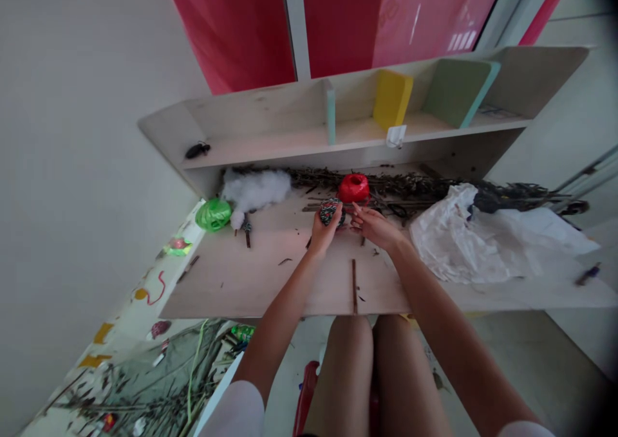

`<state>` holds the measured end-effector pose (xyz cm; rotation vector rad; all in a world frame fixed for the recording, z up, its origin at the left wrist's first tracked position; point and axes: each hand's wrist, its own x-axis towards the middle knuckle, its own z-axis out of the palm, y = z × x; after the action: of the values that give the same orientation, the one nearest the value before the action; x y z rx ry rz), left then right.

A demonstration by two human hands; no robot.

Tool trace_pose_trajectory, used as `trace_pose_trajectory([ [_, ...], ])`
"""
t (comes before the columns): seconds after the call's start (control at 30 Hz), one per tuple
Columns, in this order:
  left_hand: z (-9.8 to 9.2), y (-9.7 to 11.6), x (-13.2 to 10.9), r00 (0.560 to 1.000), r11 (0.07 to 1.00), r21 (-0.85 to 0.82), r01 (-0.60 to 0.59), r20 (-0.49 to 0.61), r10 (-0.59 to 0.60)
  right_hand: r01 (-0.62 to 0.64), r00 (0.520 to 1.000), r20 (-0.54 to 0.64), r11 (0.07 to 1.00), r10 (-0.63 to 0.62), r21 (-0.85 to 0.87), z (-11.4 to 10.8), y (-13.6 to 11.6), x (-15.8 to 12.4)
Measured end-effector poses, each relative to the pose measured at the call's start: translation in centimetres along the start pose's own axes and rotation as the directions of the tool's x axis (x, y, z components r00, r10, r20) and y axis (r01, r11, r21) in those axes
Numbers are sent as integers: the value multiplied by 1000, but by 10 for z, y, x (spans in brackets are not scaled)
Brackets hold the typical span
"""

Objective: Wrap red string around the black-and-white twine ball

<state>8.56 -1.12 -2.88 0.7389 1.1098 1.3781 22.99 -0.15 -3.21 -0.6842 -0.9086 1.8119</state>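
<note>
My left hand (325,230) is wrapped round a ball (330,212) with a dark, red and white speckled surface, held above the desk. Just to its right is my right hand (375,226), its fingers drawn together in a pinch; whatever they hold is too small to make out. Right behind both hands sits a roll of red plastic twine (353,187). Scissors with dark handles (398,211) lie partly among twigs past my right hand. A thin brown stick (355,286) rests on the desk nearer to me.
Dry twigs (415,185) line the back of the desk (217,295). White stuffing (258,189) and green twine (213,215) are at left, a crumpled white plastic bag (454,241) at right. A shelf (270,144) with coloured dividers rises behind. More branches (154,372) lie below left.
</note>
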Motion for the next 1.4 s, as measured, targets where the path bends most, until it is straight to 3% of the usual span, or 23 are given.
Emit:
trace_pose_trajectory([
  [0.1,-1,7,-1,1000,999,-42,27,14,-26,-2,1000,-5,1000,2,4,-2,0,0],
  [0.27,-10,10,3,981,978,-116,174,106,-162,-2,1000,0,1000,2,17,-3,1,2],
  [0.6,-9,18,0,950,932,-213,293,175,-259,4,1000,2,999,-4,32,-5,0,3],
  [0.8,-11,23,-1,900,897,-203,394,284,-331,-8,1000,-18,999,9,44,-2,-2,2],
  [1.17,-14,23,1,881,856,-262,445,300,-366,-26,1000,-9,999,26,19,2,-3,0],
  [1.33,-12,21,1,877,886,-159,435,297,-377,-5,1000,19,1000,5,-15,1,-2,0],
  [1.4,-10,17,1,905,922,-91,378,247,-346,4,1000,25,1000,-3,-17,2,-3,-1],
])
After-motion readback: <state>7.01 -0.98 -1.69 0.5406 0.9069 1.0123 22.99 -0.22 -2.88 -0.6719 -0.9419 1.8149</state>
